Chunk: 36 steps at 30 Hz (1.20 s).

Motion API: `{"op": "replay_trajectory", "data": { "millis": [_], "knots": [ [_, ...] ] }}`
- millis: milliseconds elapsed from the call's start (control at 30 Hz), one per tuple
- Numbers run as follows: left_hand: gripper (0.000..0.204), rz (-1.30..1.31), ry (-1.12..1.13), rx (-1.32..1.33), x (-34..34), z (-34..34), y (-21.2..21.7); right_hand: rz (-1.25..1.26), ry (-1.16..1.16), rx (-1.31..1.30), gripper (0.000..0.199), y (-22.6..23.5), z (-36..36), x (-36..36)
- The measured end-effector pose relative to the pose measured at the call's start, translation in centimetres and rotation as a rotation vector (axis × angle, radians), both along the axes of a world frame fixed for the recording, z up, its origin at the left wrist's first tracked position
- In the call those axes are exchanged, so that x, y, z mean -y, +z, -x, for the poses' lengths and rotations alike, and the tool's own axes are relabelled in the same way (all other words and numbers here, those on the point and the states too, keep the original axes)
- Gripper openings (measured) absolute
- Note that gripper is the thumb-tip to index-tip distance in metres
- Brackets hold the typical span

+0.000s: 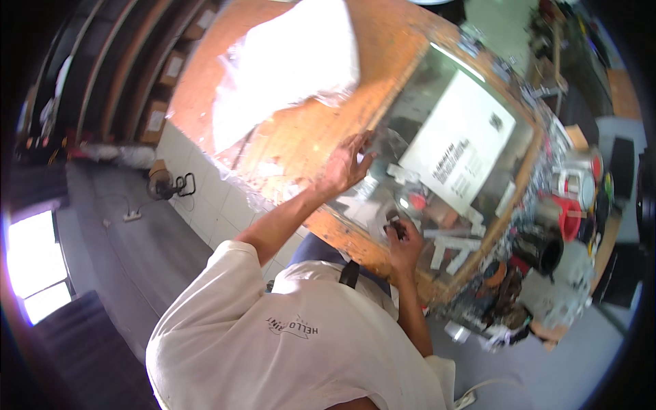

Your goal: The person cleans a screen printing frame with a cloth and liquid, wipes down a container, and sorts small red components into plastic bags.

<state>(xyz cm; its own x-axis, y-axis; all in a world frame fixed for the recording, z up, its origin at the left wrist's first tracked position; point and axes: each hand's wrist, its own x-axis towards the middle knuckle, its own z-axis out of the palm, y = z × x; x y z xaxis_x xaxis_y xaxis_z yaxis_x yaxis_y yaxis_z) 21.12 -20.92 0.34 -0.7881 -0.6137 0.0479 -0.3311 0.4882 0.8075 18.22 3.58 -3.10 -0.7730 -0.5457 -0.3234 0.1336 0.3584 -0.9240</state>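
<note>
The small dark thing [395,226] is at the tips of the right hand [405,246], low over the glass [410,113]. It is too small and blurry to tell what it is, or which way its long side points. The right fingers are bent in close and seem to pinch it. The left hand [344,167] is farther from it, up and to the left, by the near left edge of the glass. Its fingers are partly bent, with the thumb a little apart, and I cannot tell if they have hold of anything.

A big white sheet [458,140] lies up and to the right of the right hand. Its long side slants from upper right to lower left, and its left corner is near the left thumb. I cannot tell if it is on top of the glass or under it.

The glass is set in the wooden bench [383,48], and white strips [447,251] lie around its lower end. A big, bright white bag [294,65] lies on the far left part of the bench. Cans [574,186] and a red tub [569,217] crowd the right side. Past the bench on the left are shelves [113,61], floor tiles [213,205] and a bright window [41,263].
</note>
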Motion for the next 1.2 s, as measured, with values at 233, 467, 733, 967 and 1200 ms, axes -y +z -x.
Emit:
{"op": "replay_trajectory", "data": {
  "millis": [233, 467, 733, 967, 1200],
  "knots": [
    [0.056, 0.328, 0.67, -0.015, 17.7, -11.4, 1.2, 0.064, 0.268, -0.01, 0.018, 2.6, -1.8, 4.7],
    [0.066, 0.344, 0.967, 0.384, 32.4, -22.3, 7.0, 0.025, 0.506, -0.29, 0.023, -1.6, -5.9, 10.3],
    [0.028, 0.27, 0.428, -0.087, 10.0, -17.1, 0.8, -0.09, 0.396, -0.218, 0.035, 0.9, -6.8, 10.9],
    [0.063, 0.159, -0.081, 0.152, -0.4, -17.2, 1.2, -0.07, 0.237, -0.286, 0.047, 0.5, -8.1, 10.5],
    [0.079, 0.291, -0.122, 0.404, -0.5, -14.3, -0.1, -0.021, -0.066, -0.499, 0.044, 1.8, -6.5, 5.1]
  ]
}}
